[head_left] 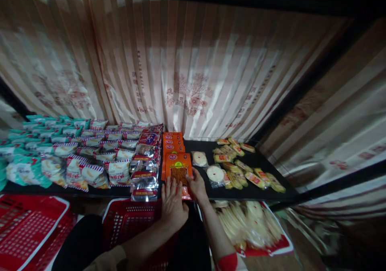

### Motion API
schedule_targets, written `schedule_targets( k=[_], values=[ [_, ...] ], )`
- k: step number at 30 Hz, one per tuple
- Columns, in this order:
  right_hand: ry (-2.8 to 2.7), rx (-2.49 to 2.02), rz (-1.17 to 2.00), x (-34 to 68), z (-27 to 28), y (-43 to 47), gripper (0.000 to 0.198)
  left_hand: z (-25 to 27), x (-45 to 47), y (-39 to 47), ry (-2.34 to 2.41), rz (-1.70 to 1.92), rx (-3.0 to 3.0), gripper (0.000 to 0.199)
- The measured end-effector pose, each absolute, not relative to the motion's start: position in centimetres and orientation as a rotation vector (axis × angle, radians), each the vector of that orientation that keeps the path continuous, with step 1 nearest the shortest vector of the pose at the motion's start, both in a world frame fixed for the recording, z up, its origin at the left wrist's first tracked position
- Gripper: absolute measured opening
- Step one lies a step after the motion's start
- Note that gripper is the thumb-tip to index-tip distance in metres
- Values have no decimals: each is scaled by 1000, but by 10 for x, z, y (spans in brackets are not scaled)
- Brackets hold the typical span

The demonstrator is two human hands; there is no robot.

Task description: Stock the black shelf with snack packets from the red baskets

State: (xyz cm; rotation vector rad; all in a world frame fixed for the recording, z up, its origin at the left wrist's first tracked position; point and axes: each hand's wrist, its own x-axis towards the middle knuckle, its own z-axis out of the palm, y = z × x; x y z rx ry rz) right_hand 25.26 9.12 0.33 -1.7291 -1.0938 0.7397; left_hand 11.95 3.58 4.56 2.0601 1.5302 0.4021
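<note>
An orange snack packet [179, 163] with a window showing brown strips lies at the front of a row of overlapping orange packets [173, 141] on the black shelf [193, 138]. My left hand [174, 204] rests on its lower part, fingers stretched out flat. At the packet's right edge, my right hand [196, 185] grips it with curled fingers. Directly left of this row stand dark red and silver packets [145, 164]. Two clear-wrapped stacks of round white pieces [215, 173] sit to the right of my hands.
White bags with striped edges [119, 172] and teal bags [27, 170] fill the shelf's left side. Small yellow packs [235, 174] lie scattered on the right. Below are red baskets [33, 218], one holding pale packaged food [250, 222]. A printed curtain [150, 62] hangs behind.
</note>
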Motion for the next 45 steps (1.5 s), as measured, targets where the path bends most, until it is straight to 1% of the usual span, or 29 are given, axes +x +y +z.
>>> schedule_targets(
  k=[3,8,15,25,29,35,40,45],
  values=[
    [-1185,-1868,619,250,4,104,50,42,119,42,1543,379,2079,75],
    [-1239,-2013,582,244,11,116,55,35,122,49,1597,363,2037,74],
    [-1375,-2166,465,238,22,119,46,35,122,51,1607,314,2020,72],
    [-1482,-2374,333,229,30,110,42,26,123,54,1587,381,1976,74],
    [-1504,-2382,306,229,30,109,41,24,122,54,1584,370,1957,76],
    [-1545,-2357,179,229,24,109,39,19,123,54,1609,386,1973,75],
    [-1558,-2304,179,231,14,111,40,19,122,54,1607,370,2005,74],
    [-1507,-2177,105,230,8,107,42,19,119,42,1480,546,2048,72]
  ],
)
